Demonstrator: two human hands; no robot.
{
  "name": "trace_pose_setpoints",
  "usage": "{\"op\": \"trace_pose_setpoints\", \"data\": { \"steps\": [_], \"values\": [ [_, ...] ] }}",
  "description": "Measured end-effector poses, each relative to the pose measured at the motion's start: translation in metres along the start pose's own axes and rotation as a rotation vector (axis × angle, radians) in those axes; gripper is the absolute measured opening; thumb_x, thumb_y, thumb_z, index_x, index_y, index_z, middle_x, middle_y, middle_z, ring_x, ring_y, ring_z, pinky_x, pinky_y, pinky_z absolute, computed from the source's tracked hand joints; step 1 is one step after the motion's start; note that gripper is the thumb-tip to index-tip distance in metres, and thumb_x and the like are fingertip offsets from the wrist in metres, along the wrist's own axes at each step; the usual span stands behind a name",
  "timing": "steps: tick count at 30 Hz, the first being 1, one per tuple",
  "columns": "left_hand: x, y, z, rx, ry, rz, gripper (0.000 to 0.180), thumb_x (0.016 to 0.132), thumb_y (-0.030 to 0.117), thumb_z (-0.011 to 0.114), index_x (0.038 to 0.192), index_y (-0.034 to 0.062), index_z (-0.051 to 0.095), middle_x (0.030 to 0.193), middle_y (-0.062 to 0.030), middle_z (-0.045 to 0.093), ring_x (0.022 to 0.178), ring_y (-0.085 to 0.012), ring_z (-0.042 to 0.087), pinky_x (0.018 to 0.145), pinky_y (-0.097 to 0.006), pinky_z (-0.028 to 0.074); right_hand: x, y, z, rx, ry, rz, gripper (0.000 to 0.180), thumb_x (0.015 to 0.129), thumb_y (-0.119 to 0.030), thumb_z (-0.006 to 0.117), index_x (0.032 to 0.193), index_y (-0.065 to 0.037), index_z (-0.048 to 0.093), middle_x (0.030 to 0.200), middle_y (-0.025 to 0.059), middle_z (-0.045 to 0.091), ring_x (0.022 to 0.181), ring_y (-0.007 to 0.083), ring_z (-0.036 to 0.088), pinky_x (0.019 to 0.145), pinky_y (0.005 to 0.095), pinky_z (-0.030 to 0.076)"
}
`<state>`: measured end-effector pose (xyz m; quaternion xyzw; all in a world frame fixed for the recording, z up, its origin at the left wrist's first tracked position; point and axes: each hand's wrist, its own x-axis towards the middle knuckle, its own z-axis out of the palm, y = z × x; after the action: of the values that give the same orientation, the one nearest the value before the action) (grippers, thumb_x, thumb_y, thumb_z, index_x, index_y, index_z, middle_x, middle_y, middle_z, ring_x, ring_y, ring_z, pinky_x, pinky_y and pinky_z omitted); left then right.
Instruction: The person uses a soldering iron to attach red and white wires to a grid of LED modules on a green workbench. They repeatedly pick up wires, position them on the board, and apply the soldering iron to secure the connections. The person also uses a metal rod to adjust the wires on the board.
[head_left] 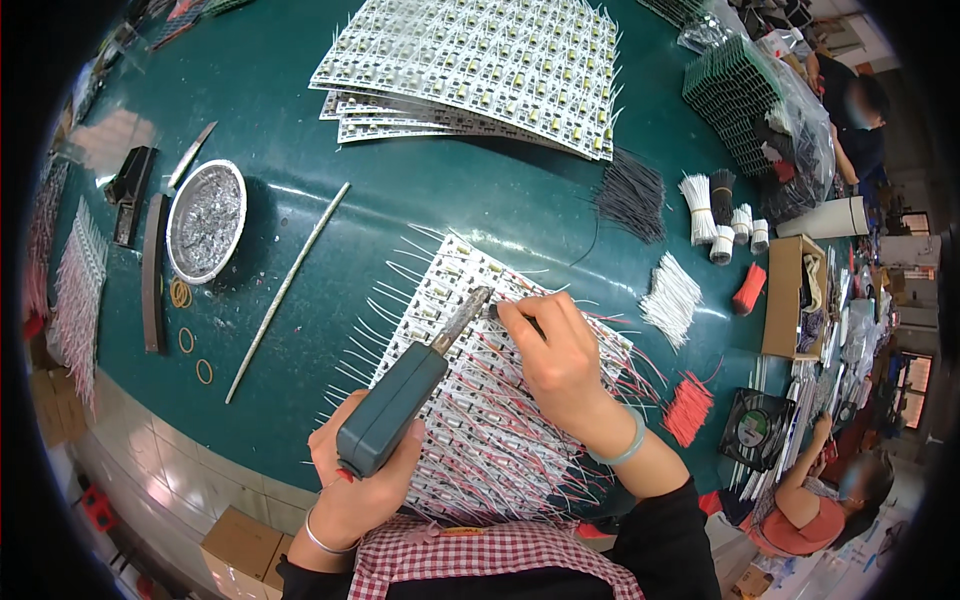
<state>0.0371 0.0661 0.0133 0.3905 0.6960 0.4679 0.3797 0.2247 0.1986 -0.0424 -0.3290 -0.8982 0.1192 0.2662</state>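
My left hand is wrapped round a dark green soldering gun. Its metal tip reaches up and right over a white circuit board panel lying in front of me. Close beside the tip, my right hand is pinched at the panel's surface; a small dark bit shows at the fingertips, too small to name. White and red wires stick out over the panel's near part, and white ones fringe its left edge. The panel's near end reaches my checked apron.
Stacked circuit panels lie at the back. On the right are black wires, white wires, red wires and a cardboard box. Leftward sit a bowl of metal scraps and a thin rod. Two people work at right.
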Motion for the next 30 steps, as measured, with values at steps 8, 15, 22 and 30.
{"op": "trace_pose_setpoints", "data": {
  "steps": [8, 15, 22, 30],
  "values": [
    [-0.0016, -0.0041, 0.0024, 0.015, 0.003, 0.001, 0.015, 0.076, -0.002, 0.073, 0.089, -0.0038, 0.065, 0.078, -0.0079, 0.064, 0.063, -0.0091, 0.058, 0.057, -0.025, 0.046, 0.0003, -0.0013, -0.0006, -0.032, -0.031, 0.001, 0.034, 0.072, -0.001, 0.063, 0.105, 0.006, 0.064, 0.096, 0.0120, 0.058, 0.085, 0.0270, 0.057, 0.071, 0.0358, 0.049],
    [0.0006, -0.0022, 0.0036, 0.142, -0.012, 0.074, 0.012, 0.076, -0.001, 0.073, 0.083, -0.0013, 0.063, 0.073, -0.0078, 0.061, 0.059, -0.0116, 0.057, 0.056, -0.027, 0.046, 0.0006, -0.0029, -0.0013, -0.065, -0.037, -0.001, 0.033, 0.071, 0.000, 0.064, 0.104, 0.007, 0.064, 0.095, 0.0130, 0.057, 0.085, 0.0271, 0.056, 0.070, 0.0359, 0.049],
    [-0.0001, -0.0033, 0.0015, 0.141, -0.044, 0.032, 0.012, 0.075, -0.002, 0.073, 0.080, -0.0009, 0.063, 0.071, -0.0073, 0.060, 0.057, -0.0115, 0.056, 0.053, -0.027, 0.045, 0.0031, -0.0033, -0.0025, -0.064, -0.036, -0.007, 0.033, 0.071, 0.000, 0.064, 0.103, 0.007, 0.063, 0.094, 0.0133, 0.056, 0.084, 0.0272, 0.056, 0.070, 0.0360, 0.049],
    [-0.0024, -0.0026, -0.0061, 0.222, -0.048, 0.122, 0.015, 0.075, -0.006, 0.072, 0.089, -0.0056, 0.068, 0.078, -0.0068, 0.064, 0.063, -0.0085, 0.058, 0.054, -0.024, 0.044, 0.0039, -0.0031, -0.0037, -0.065, -0.040, -0.004, 0.032, 0.071, -0.001, 0.063, 0.102, 0.007, 0.063, 0.093, 0.0126, 0.056, 0.084, 0.0268, 0.056, 0.070, 0.0357, 0.048]
  ]
}}
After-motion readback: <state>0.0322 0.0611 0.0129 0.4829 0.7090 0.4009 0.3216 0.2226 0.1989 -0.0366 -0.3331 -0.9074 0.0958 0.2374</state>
